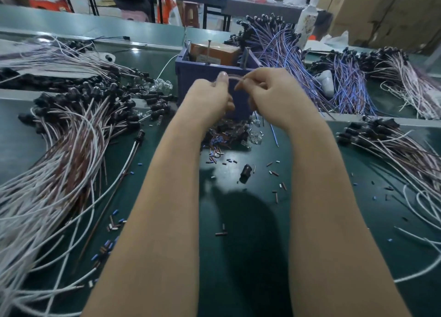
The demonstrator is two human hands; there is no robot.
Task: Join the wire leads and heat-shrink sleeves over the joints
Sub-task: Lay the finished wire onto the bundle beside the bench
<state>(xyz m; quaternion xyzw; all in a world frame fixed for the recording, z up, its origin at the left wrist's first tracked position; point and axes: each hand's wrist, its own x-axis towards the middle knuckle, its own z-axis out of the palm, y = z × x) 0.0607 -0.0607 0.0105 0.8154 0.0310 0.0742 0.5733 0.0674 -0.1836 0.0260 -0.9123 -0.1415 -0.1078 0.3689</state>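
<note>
Both forearms reach out over the green table [238, 233], and the hands meet well above it, in front of the near wall of a blue bin [191, 78].

Left hand [212, 95]: thumb up, its tip pressed against the fingers, pinching one end of a thin pinkish wire lead [232, 77]. Right hand [269, 92]: fingers curled in, pinching the other end of the same lead. The lead arcs in a short hump between the two hands. Blur hides whether a sleeve sits on it.

Directly below the hands, on the table against the bin's foot: a heap of cut sleeves [219, 147], brown, blue and white, with strays scattered nearer. A small black socket [245, 171] lies alone just near of the heap.

Left side: a large bundle of brown and white leads [71, 154], black caps at the far ends, tails fanning to the near left edge. Far right: a bundle of blue and purple leads [286, 52], beside the bin. Right: another bundle of pale leads [393, 149] with black caps.

Inside the bin: an orange box [214, 52]. A white bottle [309, 13] stands far right, behind the blue leads.
</note>
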